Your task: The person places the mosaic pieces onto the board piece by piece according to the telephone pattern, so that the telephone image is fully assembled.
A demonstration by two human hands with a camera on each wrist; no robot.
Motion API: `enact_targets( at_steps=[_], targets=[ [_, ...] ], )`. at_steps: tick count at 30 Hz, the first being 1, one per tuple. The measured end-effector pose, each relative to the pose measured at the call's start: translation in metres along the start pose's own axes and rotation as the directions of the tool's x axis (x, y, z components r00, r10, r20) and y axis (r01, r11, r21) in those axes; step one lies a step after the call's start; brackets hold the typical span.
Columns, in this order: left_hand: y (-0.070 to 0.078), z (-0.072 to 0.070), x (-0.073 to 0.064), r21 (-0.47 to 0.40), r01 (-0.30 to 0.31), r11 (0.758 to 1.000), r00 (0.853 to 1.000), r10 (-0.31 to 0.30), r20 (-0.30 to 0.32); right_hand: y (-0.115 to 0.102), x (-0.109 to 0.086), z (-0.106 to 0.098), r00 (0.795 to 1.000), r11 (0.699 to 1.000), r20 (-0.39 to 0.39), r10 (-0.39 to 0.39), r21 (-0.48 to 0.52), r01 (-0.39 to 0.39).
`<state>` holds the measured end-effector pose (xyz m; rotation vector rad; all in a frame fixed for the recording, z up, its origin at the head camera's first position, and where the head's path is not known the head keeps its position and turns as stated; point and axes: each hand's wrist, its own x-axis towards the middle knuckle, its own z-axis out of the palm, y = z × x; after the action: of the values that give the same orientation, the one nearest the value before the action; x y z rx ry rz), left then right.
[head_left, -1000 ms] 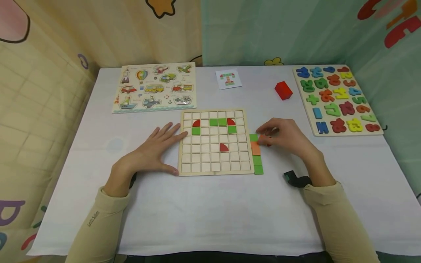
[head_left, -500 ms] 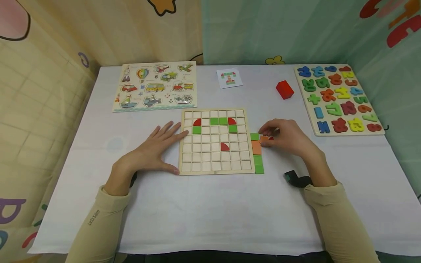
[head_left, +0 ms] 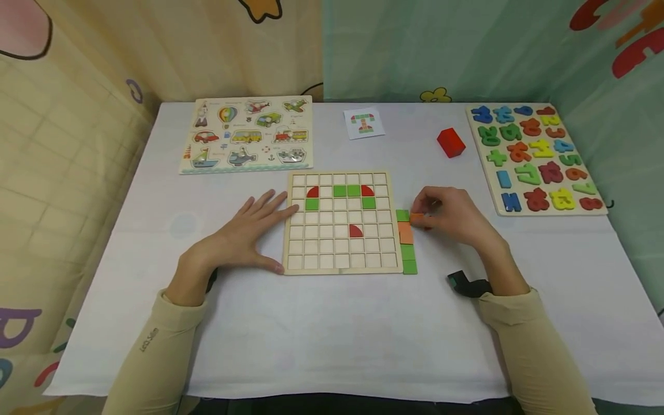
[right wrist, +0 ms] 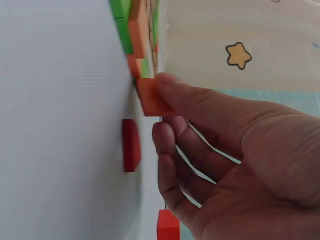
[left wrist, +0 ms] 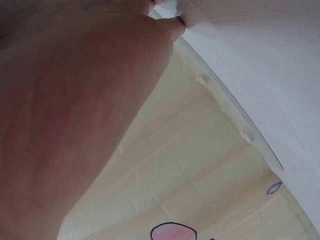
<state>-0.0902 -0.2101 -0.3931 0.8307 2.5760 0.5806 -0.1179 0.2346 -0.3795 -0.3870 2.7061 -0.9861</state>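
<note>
A wooden grid board lies mid-table, with red quarter-circle tiles and green square tiles in some of its cells. My left hand is spread flat, fingertips and thumb at the board's left edge. Off the right edge, my right hand pinches an orange square tile between thumb and fingers, the tile tilted up. Beside the board's right side runs a column of green tiles and orange tiles. On the table below the right hand rests a red tile, hidden in the head view.
A picture card with a T-shaped pattern lies behind the board. A vehicle puzzle sits back left, a number puzzle back right. A red block stands near the latter. Curtains enclose the table's back and sides.
The orange tile at my right fingertips has tipped up from flatter to nearly edge-on. The red tile beside it has gone out of sight behind the hand. My left hand stays at the board.
</note>
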Motion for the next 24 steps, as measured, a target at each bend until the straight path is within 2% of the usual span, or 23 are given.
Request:
enact_targets(
  at_steps=[4,9,19,24],
  targets=[
    [0.000,0.000,0.002,0.000,0.000,1.000,1.000,0.000,0.003,-0.002,-0.001,-0.001,0.998,0.998,-0.059,-0.003,0.065,0.007],
    [0.002,0.002,0.004,-0.008,-0.006,1.000,1.000,0.006,0.006,-0.014,0.004,0.007,0.998,0.993,-0.045,-0.044,0.106,0.048],
    [0.002,0.001,0.002,-0.005,-0.002,1.000,1.000,0.002,0.005,-0.062,0.029,0.046,0.988,0.974,0.006,-0.154,0.167,0.151],
    [0.000,0.001,0.001,0.001,0.001,1.000,1.000,-0.001,-0.002,-0.074,0.038,0.067,0.978,0.959,0.003,-0.209,0.194,0.204]
  ],
)
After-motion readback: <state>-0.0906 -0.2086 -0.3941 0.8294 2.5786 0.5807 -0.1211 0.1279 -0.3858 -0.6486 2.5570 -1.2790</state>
